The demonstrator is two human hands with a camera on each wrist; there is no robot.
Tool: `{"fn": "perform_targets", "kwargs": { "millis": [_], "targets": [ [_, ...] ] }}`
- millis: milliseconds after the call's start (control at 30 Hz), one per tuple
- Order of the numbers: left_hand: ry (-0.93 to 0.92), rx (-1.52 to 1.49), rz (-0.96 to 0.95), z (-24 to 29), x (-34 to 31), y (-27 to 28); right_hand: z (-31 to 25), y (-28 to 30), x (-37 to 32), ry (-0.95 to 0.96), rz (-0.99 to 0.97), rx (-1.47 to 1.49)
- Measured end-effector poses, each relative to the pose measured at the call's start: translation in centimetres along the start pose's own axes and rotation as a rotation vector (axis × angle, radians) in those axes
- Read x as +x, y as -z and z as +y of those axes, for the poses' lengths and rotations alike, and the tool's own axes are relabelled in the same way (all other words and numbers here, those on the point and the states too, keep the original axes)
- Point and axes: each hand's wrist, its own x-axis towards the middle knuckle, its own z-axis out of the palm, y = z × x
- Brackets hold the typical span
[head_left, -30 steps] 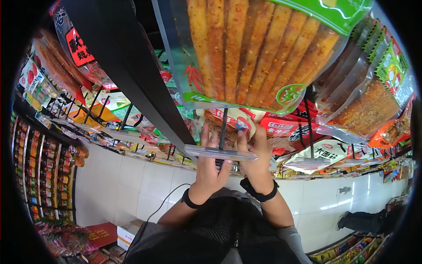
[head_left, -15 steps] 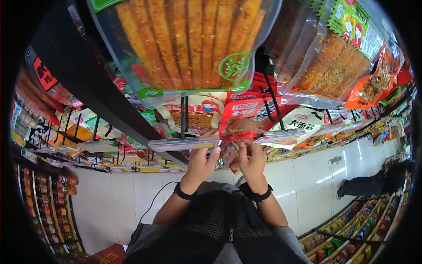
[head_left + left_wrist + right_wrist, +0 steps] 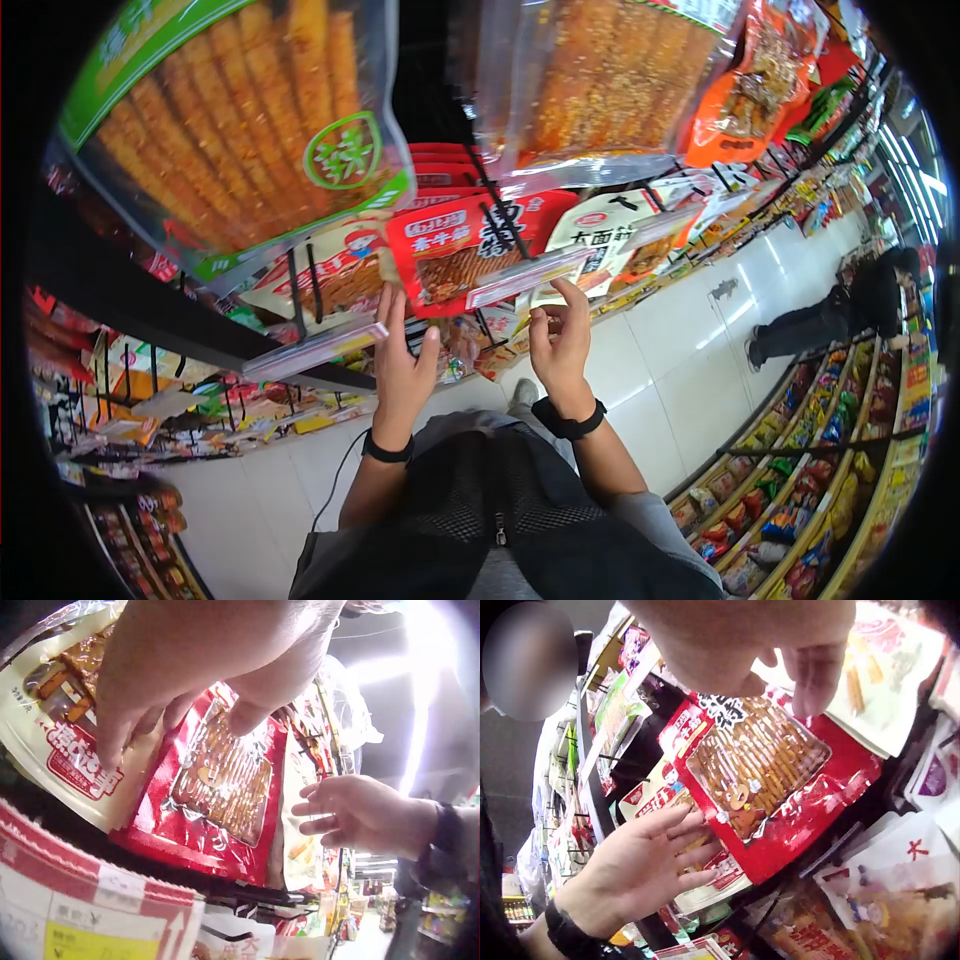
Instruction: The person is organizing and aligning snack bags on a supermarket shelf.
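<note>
A red snack packet [image 3: 450, 255] hangs on a rack hook between two cream packets, the left one [image 3: 335, 275] and the right one [image 3: 590, 240]. My left hand [image 3: 403, 375] has its fingers stretched up at the red packet's lower left edge; in the left wrist view that hand [image 3: 202, 660] lies over the left cream packet [image 3: 67, 735] and the red one [image 3: 217, 795]; contact is unclear. My right hand [image 3: 563, 350], fingers loosely bent, is below the right cream packet. The right wrist view shows its fingertips [image 3: 810, 690] at the red packet's [image 3: 757, 772] edge, gripping nothing visible.
Large packets of seasoned sticks [image 3: 240, 130] and sesame-coated strips [image 3: 610, 90] hang above. Label holders [image 3: 315, 350] jut out on hooks. A person in dark clothes [image 3: 830, 310] stands in the aisle at right, beside snack shelves [image 3: 790, 480].
The head view has turned right, so the hanging packets appear farther left. My hands, close together below the red packet half a second ago, are now apart, the left with fingers stretched upward.
</note>
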Motion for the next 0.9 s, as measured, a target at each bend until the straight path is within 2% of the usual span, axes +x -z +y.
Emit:
{"fn": "perform_targets", "kwargs": {
  "millis": [33,100,133,167,233,300,333,433,467,500,567,633,700,767,800,833,900],
  "targets": [
    [0.013,0.041,-0.014,0.5,-0.6,0.1,0.3,0.5,0.3,0.000,0.019,-0.008],
    [0.027,0.010,-0.046,1.0,-1.2,0.1,1.5,1.3,0.9,0.103,0.197,-0.033],
    [0.011,0.003,-0.055,1.0,-1.4,0.0,2.1,2.1,1.4,0.134,0.222,-0.161],
    [0.042,-0.022,-0.058,0.8,-1.7,-0.1,2.5,2.9,1.7,0.132,0.239,-0.168],
    [0.059,-0.050,-0.075,0.8,-2.2,-0.3,1.8,4.1,3.3,0.196,0.282,-0.434],
    [0.146,-0.130,-0.042,1.1,-3.1,-0.6,2.3,4.6,4.2,0.169,0.290,-0.408],
    [0.084,-0.080,0.047,0.9,-3.9,-1.3,2.9,4.7,4.7,0.140,0.240,-0.375],
    [0.077,-0.069,0.042,0.9,-5.6,-1.7,2.8,5.2,6.5,0.107,0.174,-0.351],
    [0.018,-0.051,0.084,0.9,-6.0,-2.0,2.3,5.0,6.9,0.127,0.140,-0.336],
    [0.008,-0.051,0.070,1.0,-5.8,-2.1,1.7,4.8,7.4,0.145,0.106,-0.321],
    [0.013,-0.337,-0.192,1.4,-5.3,-2.2,1.1,5.0,8.7,0.184,0.148,-0.322],
    [-0.037,-0.324,-0.256,2.3,-4.2,-3.3,0.9,5.4,9.8,0.112,0.088,-0.165],
    [0.025,-0.466,-0.313,3.7,-2.7,-4.6,1.3,5.6,10.0,0.096,0.138,-0.174],
    [-0.039,-0.435,-0.297,5.2,-0.7,-5.5,1.8,5.9,10.4,-0.041,0.213,0.018],
    [-0.100,-0.404,-0.277,5.7,0.1,-5.8,2.1,6.4,10.8,-0.142,0.154,0.243],
    [-0.100,-0.405,-0.268,5.9,0.6,-6.3,2.4,7.3,10.7,-0.136,0.146,0.244],
    [-0.118,-0.452,-0.207,6.1,1.0,-7.1,1.8,9.4,10.1,-0.310,-0.146,0.779]
  ]
}}
